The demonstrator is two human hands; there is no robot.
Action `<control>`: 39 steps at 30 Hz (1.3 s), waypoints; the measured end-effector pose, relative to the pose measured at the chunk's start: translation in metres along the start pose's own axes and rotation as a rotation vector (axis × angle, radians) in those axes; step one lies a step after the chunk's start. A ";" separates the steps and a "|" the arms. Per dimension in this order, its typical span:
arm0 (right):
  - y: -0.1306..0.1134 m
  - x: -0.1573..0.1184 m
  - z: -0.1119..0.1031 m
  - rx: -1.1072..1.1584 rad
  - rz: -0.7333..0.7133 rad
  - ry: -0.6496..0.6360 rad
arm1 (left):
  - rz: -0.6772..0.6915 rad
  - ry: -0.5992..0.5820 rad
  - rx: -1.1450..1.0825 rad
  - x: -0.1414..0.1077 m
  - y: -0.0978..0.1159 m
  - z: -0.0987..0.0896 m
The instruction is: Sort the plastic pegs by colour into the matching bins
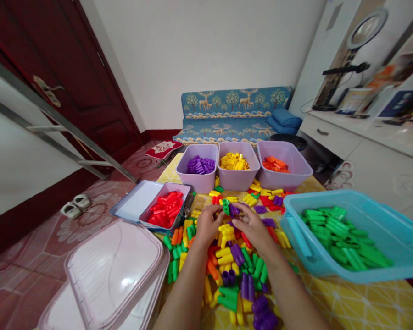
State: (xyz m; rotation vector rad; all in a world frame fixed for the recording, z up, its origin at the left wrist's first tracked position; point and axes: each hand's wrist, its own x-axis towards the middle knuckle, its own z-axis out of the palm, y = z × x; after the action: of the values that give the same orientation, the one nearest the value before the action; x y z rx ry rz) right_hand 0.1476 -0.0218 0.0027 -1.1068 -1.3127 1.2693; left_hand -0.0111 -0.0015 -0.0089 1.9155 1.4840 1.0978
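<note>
Above a loose pile of plastic peg-shaped toy blocks [223,254], my two hands meet. My left hand [208,223] is closed, with a green toy block [226,206] at its thumb and fingertips. Close against that block is a purple toy block [233,210], pinched in the fingers of my right hand [250,225]. Whether the two blocks are joined I cannot tell. Yellow blocks [226,233] lie just below the hands; green, orange, red and purple ones are scattered around, many of them tubes in pairs.
Lilac bins hold purple [197,183], yellow [237,180] and orange blocks [298,176]. Red blocks fill a small box [144,217] at left; green ones lie in a blue tub [296,252] at right. Lids [117,270] are stacked at front left. The table has a yellow cloth [368,298].
</note>
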 end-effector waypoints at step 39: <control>-0.019 -0.001 -0.007 0.155 -0.021 0.312 | 0.010 0.015 -0.074 -0.001 -0.007 0.004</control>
State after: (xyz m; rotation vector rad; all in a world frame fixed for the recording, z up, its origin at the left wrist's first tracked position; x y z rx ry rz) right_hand 0.1554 -0.0229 0.0219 -1.1251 -0.9745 1.1106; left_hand -0.0118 0.0000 -0.0166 1.8699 1.4237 1.1575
